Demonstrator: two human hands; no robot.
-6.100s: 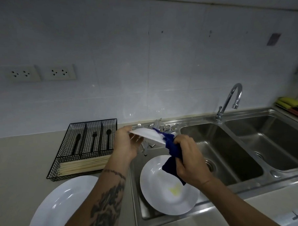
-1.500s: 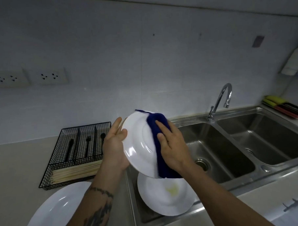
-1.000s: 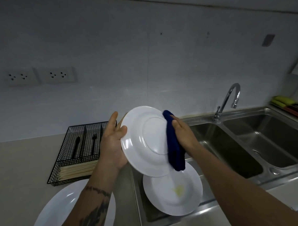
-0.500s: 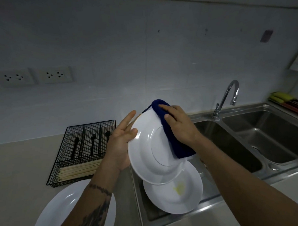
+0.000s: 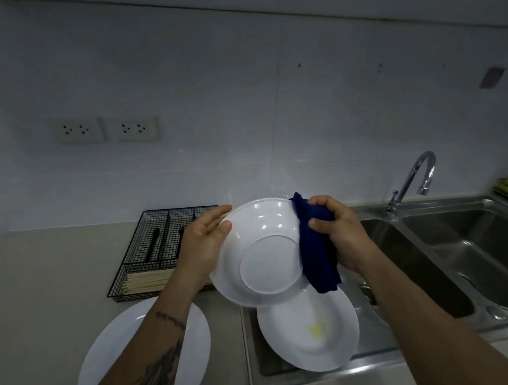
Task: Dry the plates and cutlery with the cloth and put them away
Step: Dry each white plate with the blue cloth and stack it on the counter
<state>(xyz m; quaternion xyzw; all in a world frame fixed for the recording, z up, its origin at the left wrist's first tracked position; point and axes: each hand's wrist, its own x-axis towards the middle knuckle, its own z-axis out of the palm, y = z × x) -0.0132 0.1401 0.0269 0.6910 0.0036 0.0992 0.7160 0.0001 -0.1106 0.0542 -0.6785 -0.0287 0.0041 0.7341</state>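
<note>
The left hand (image 5: pixel 204 247) props the tilted plate (image 5: pixel 261 250) with straight fingers on its left rim, while the right hand (image 5: pixel 340 235), its fingers curled tight around the blue cloth (image 5: pixel 316 253), rubs the right rim above the sink (image 5: pixel 425 272).

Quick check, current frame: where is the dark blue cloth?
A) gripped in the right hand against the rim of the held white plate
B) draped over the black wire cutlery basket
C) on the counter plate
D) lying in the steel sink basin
A: the right hand grips the dark blue cloth against the right rim of the held white plate, which the left hand steadies.
</note>
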